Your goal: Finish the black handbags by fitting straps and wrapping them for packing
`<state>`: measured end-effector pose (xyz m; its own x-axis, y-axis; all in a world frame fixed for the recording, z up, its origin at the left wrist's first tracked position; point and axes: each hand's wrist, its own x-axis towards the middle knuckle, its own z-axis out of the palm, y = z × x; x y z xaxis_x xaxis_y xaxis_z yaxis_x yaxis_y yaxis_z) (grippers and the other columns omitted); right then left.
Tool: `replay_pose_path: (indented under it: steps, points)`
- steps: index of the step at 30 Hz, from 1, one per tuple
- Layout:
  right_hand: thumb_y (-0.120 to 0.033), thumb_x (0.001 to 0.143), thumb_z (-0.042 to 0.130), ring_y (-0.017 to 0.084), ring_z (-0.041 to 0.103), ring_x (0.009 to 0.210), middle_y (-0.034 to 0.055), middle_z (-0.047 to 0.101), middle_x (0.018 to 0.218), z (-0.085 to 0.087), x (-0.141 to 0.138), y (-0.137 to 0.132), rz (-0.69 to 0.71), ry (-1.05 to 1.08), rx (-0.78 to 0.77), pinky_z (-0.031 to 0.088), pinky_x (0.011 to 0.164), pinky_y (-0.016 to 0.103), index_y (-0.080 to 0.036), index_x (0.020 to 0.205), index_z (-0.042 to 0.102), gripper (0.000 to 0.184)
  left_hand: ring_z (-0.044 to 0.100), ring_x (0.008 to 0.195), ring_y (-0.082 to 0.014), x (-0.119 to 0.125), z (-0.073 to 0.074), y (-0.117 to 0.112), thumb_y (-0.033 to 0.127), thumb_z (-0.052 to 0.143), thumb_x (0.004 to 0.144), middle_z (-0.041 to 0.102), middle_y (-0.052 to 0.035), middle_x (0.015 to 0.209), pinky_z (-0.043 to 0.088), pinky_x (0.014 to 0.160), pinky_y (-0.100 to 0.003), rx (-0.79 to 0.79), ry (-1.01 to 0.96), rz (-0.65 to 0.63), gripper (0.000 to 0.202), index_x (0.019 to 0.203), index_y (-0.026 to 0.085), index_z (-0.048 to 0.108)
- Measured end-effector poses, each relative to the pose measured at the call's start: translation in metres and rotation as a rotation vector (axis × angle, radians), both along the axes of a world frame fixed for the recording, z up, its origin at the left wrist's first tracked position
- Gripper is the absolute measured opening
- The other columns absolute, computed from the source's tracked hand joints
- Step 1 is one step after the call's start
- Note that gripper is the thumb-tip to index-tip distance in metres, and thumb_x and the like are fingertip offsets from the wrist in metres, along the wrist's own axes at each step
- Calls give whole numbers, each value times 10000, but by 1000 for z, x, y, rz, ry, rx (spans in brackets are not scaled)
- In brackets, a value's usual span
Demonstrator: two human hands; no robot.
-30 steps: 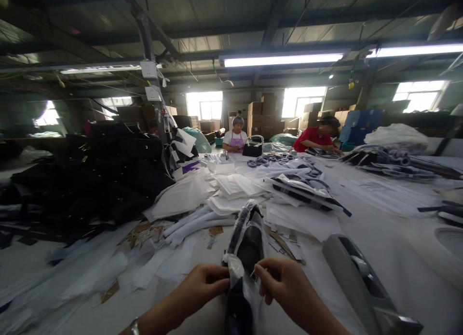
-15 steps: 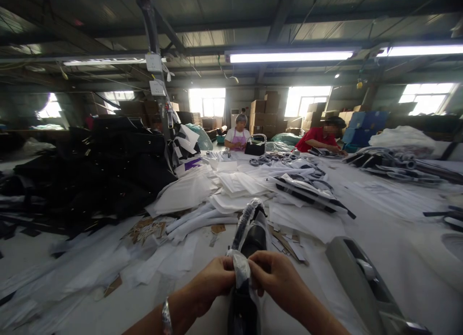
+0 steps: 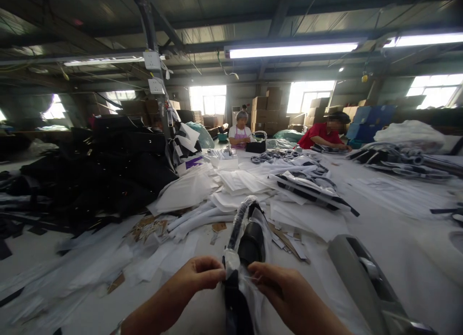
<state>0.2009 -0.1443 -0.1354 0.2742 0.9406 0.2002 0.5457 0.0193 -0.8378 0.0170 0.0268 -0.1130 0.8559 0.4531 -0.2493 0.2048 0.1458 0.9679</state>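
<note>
White worktable (image 3: 390,219), running across the whole lower view. Left side: tall dark heap of black goods (image 3: 119,175), small bright glints on its surface. Middle: loose white sheets (image 3: 235,180), overlapping, some curled, beyond the hands. Right, near: grey tape dispenser (image 3: 347,267), slanting across the table, apart from the right hand. Centre, near: black item (image 3: 234,294), on the table between the two hands; looped handle (image 3: 237,233) pointing away from the wearer. Clear plastic film (image 3: 231,259) around the handle, bunched and pale close to the fingers. Right hand (image 3: 280,286) on the item's right side: fingers bent, thumb and forefinger drawn together on a wisp of the film, slightly blurred. Left hand (image 3: 195,279) on the other side: thumb and forefinger almost together, tips at the item's left edge; whether pinching or merely touching, cannot tell. Smallest noted: brown card scrap (image 3: 116,283), lying left of the left hand, among thin white sheeting
</note>
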Motion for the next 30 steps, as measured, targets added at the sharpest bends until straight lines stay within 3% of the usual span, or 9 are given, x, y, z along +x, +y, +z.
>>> replay_pose_path:
  steps: [3,6,9,11,15,19,22,27,30]
  points:
    - [-200,875,615,173,694,764,-20,752,825,4,3,-4,-13,-137,-48,505,702,225,-272,901,737,144,577,981,-215,-11,8,-1,361,755,783,670,-52,960,427,902,-319,-151,-68,-6,199,837,174,716]
    - [-257,869,646,169,690,734,-31,762,809,8,9,-8,-9,-132,-70,502,682,217,-282,850,757,115,597,1000,-238,-18,16,-3,374,766,780,677,-78,943,446,943,-351,-235,-136,32,218,776,165,705]
    - [-345,848,682,191,704,741,-22,768,807,9,13,-10,-79,-39,-48,517,666,233,-276,862,763,108,620,895,-218,-17,19,-10,392,807,748,677,-72,827,463,940,-353,-283,-254,75,270,696,156,685]
    - [-377,809,726,222,730,782,-1,775,814,9,11,-9,-145,158,15,547,713,263,-251,876,737,143,631,840,-191,-13,17,-16,379,858,696,692,-55,812,481,925,-340,-321,-316,143,260,732,162,719]
    - [-428,749,794,265,752,751,40,777,769,7,2,5,-163,641,229,579,797,378,-222,993,642,354,590,608,-106,2,7,-25,441,888,645,720,-49,791,471,600,-211,-256,-266,186,429,974,190,779]
    - [-415,698,845,227,733,727,38,751,771,8,-4,21,-179,729,311,574,708,329,-201,947,645,384,329,389,-41,15,3,-27,550,806,709,596,18,510,249,420,-190,6,-186,143,533,1088,179,754]
    - [-363,740,820,189,701,699,-15,702,730,19,-7,24,-113,645,275,565,693,313,-220,1137,605,474,421,475,-68,21,5,-28,518,821,694,648,-6,620,305,468,-199,119,-232,155,484,1016,159,769]
    - [-227,777,759,170,689,695,-70,625,717,51,-15,20,-50,435,144,572,718,315,-268,1340,498,622,651,884,-219,23,18,-32,411,825,727,734,-60,895,495,800,-274,70,-343,67,363,977,155,761]
    - [-170,758,738,162,693,670,-85,624,713,60,-18,21,-5,353,62,568,688,297,-311,1409,446,727,682,910,-239,20,27,-36,335,789,777,742,-67,955,525,817,-310,135,-320,42,306,1032,171,742]
